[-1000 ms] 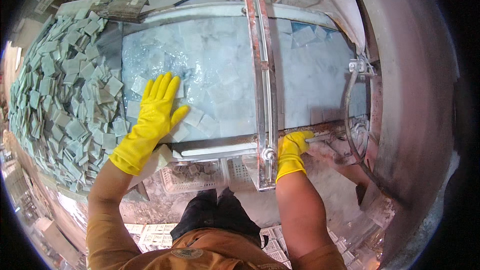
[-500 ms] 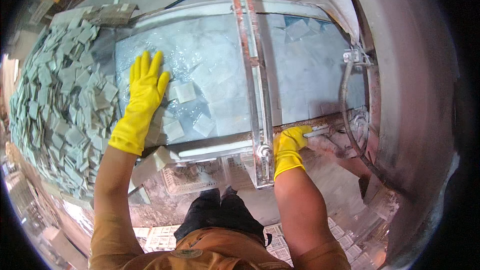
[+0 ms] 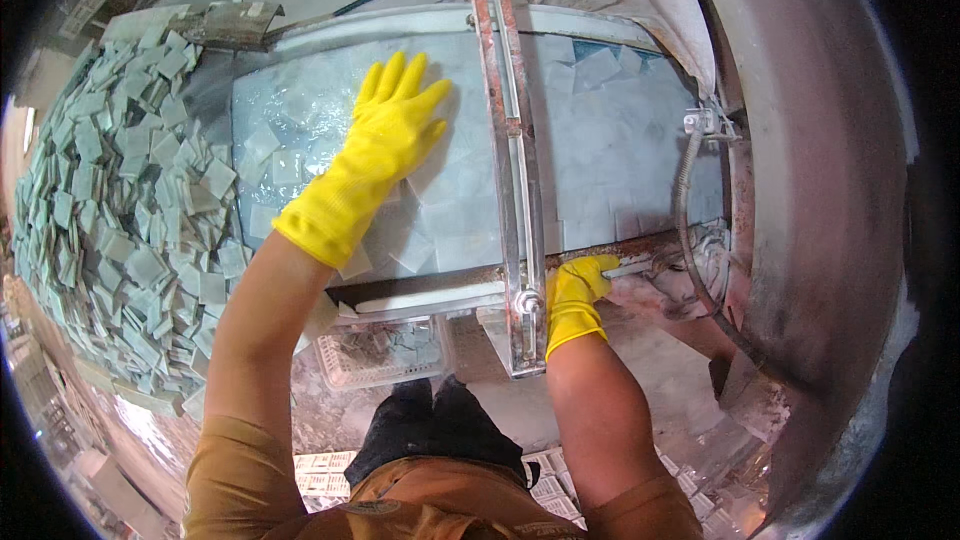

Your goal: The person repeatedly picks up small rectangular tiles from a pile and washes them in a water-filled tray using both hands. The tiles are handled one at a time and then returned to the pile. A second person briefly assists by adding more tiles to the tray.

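Observation:
My left hand (image 3: 385, 145), in a yellow rubber glove, lies palm down with fingers spread on thin, pale square tiles (image 3: 445, 202). They sit on a wet, bluish belt-like bed (image 3: 690, 180). Below and left of the glove, several loose tiles (image 3: 287, 167) lie at angles. My right hand (image 3: 577, 298), gloved alike, is at the near edge, just right of the metal crossbar (image 3: 516, 190). Its fingers are curled, one pointing right along a pale rod (image 3: 632, 268); whatever is in its grasp is hidden.
A large heap of greenish tiles (image 3: 120, 210) is piled at the left. A ribbed hose (image 3: 686, 190) curves down the right side beside a curved wall (image 3: 820, 190). Under the near rail (image 3: 430, 297) is a plastic basket (image 3: 385, 350) with tile pieces.
My left hand has slid right and away from me over the bed, and loose tiles beneath it have shifted. My right hand has stayed at the near edge.

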The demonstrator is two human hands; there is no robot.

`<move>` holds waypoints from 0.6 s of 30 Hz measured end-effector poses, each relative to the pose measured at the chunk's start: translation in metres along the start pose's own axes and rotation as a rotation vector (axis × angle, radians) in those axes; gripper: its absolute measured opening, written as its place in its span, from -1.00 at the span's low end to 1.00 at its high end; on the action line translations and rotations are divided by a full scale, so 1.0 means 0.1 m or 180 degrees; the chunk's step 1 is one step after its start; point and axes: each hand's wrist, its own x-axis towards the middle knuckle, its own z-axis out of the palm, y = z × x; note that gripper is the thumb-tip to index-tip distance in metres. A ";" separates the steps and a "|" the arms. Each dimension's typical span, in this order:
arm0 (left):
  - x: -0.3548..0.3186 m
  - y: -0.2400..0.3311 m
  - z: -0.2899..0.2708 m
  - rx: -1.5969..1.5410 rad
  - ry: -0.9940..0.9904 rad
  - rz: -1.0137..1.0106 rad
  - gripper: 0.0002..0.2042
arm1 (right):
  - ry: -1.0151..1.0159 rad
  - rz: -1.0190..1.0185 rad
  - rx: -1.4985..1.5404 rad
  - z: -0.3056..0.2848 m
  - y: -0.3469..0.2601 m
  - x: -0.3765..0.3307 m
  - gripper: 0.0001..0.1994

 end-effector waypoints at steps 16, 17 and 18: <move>0.13 -0.21 0.13 -0.0622 0.0260 0.0136 -0.58 | -0.0741 0.0214 0.1010 0.19 0.30 0.17 -0.34; 0.00 -0.16 0.06 -0.0654 0.0411 0.0166 -0.58 | -0.0493 0.0184 0.0515 0.13 0.22 0.13 -0.33; -0.14 -0.09 -0.08 -0.0684 0.0603 0.0186 -0.57 | -0.0269 0.0120 0.0042 0.09 0.17 0.10 -0.31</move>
